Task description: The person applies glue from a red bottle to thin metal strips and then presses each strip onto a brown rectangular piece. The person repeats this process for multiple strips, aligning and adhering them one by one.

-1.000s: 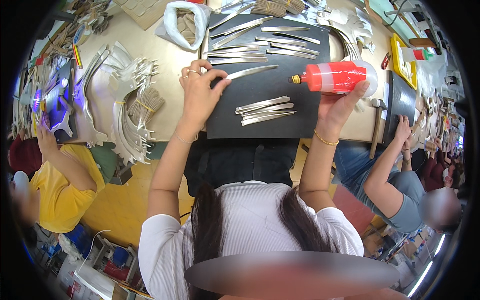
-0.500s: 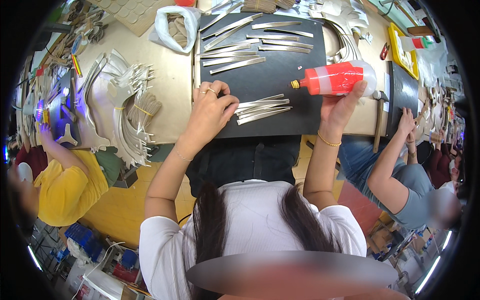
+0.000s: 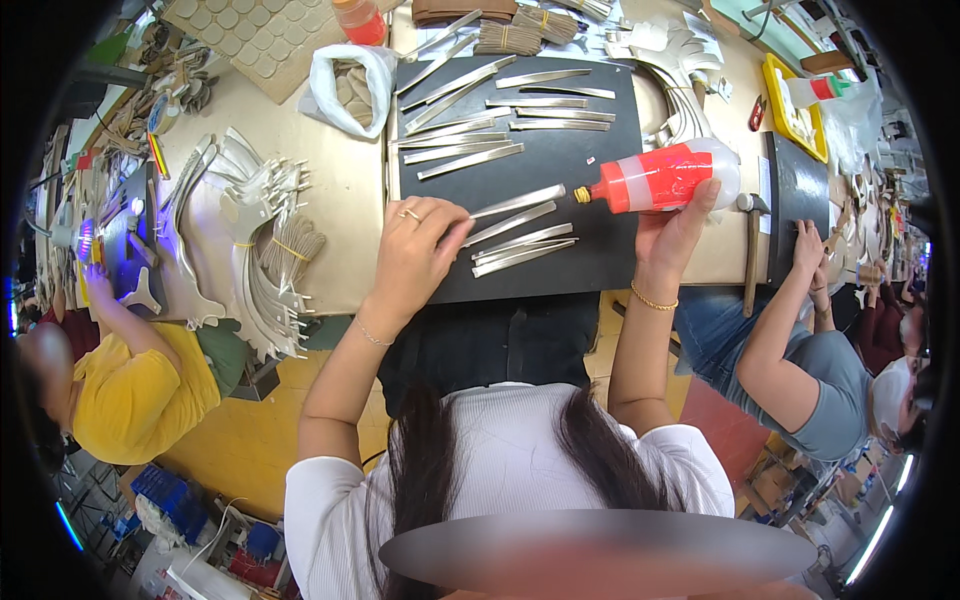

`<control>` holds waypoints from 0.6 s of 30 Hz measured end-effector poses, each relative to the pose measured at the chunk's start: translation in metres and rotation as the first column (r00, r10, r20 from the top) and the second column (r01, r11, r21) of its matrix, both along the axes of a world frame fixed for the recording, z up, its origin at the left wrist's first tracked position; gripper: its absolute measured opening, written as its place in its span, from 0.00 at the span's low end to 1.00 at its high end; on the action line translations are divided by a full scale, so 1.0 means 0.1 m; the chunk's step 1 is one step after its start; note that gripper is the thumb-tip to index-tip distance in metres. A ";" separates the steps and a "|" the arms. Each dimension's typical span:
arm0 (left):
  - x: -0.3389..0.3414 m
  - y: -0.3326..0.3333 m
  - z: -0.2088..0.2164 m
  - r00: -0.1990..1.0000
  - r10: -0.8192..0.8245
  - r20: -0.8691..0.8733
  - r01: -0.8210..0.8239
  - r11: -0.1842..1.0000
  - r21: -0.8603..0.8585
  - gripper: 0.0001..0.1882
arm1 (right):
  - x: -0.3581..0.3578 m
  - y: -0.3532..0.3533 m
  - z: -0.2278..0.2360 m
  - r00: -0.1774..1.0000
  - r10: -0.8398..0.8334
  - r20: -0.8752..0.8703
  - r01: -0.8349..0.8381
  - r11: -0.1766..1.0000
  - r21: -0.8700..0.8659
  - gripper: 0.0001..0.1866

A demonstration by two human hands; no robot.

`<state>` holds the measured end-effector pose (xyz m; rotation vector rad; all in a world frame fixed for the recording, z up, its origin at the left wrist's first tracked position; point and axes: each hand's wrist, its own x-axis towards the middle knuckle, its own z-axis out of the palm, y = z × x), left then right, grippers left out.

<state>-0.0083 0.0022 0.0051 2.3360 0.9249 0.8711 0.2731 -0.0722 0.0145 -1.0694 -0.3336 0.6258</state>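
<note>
My left hand [image 3: 412, 252] pinches the left end of a narrow silvery strip [image 3: 518, 201], raised slightly at the near part of the black board [image 3: 590, 255]. A clear squeeze bottle [image 3: 668, 178] with a red band is wrapped in the fingers of my right hand [image 3: 672, 228]. It lies tilted nearly level, and its yellow-wound nozzle points left, just beyond the strip's right end. Under and beside that strip, several similar strips [image 3: 522, 250] rest on the board. More strips [image 3: 462, 160] lie in rows farther up.
A white bag of tan pieces [image 3: 345, 92] stands at the board's upper left. Bundles of curved pale parts [image 3: 245, 225] lie left. A hammer [image 3: 752, 245] and a yellow tray [image 3: 795, 105] are right. Co-workers sit on both sides, one in yellow [image 3: 140, 390].
My left hand has taken one strip from the near group and lifts its end. The bottle has shifted slightly left and down, its nozzle now close to the strip's end.
</note>
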 end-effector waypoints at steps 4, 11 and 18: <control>0.01 0.08 -0.10 0.998 0.060 0.007 -0.061 0.992 0.111 0.08 | 0.03 0.04 -0.04 0.996 0.028 0.089 -0.030 0.999 0.021 0.39; -0.06 0.00 -0.16 0.979 0.201 -0.036 -0.203 0.978 -0.057 0.13 | -0.08 0.15 -0.16 0.883 0.083 0.462 -0.061 0.996 -0.062 0.35; -0.08 -0.04 -0.13 0.963 0.263 -0.068 -0.271 0.932 -0.239 0.11 | -0.22 0.21 -0.01 0.889 0.105 0.446 -0.078 0.994 -0.080 0.28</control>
